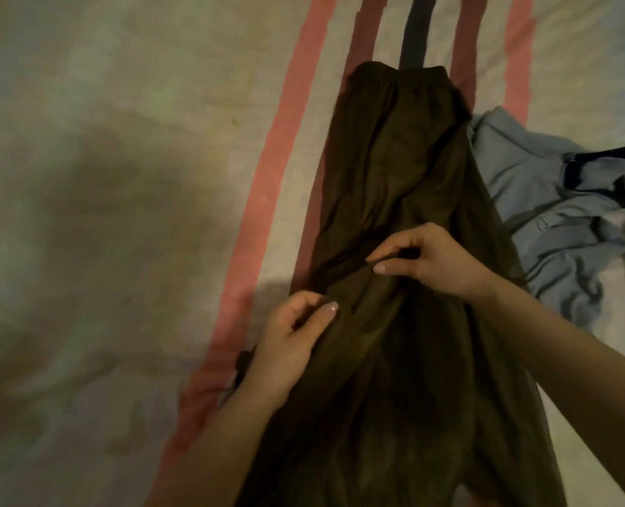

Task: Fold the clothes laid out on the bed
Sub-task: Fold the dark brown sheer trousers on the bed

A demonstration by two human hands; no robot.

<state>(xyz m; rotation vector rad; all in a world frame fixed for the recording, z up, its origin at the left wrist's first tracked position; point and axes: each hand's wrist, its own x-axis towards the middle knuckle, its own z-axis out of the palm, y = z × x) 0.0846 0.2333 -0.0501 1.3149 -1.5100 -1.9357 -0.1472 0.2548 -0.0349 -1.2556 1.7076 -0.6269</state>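
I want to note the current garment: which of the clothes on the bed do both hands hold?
The dark brown garment, stretched along the striped sheet; the left hand and right hand pinch it. The crumpled light blue shirt beside it lies untouched.

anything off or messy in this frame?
Mostly the light blue shirt: it lies crumpled at the right edge of the dark brown garment, not laid flat. The brown garment is also bunched mid-length, where the left hand and right hand pinch its folds. No damage or spills visible on the striped bedsheet.
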